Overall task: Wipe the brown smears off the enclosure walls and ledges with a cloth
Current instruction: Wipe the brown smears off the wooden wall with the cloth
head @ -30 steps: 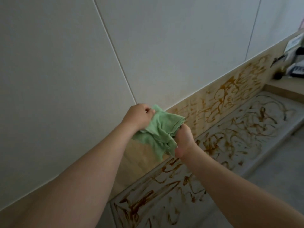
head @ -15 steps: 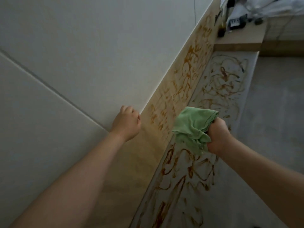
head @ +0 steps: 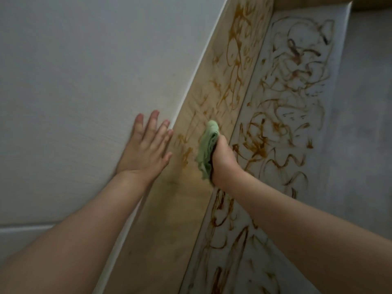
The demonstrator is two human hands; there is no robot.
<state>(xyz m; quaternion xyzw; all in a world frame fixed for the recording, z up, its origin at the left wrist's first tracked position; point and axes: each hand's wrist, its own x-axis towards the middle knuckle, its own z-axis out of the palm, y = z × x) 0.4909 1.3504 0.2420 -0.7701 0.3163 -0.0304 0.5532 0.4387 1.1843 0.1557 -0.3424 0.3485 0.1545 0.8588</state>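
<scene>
My right hand (head: 222,161) grips a bunched green cloth (head: 208,148) and holds it against the tan lower wall strip (head: 214,88), which carries brown smears (head: 234,66) above the cloth. The stretch of strip below the cloth looks free of smears. My left hand (head: 146,148) lies flat with fingers spread on the white wall panel (head: 84,81), just left of the strip. The pale ledge (head: 331,124) to the right of the strip is covered in brown scribbled smears (head: 282,96).
Grey floor (head: 367,124) runs along the right side of the ledge. A seam in the white panel (head: 25,227) crosses at the lower left. A wooden edge (head: 318,1) closes the ledge's far end.
My left hand has opened from a loose fist and now lies flat on the white panel. My right hand has brought the cloth left onto the tan strip. The view has tilted down.
</scene>
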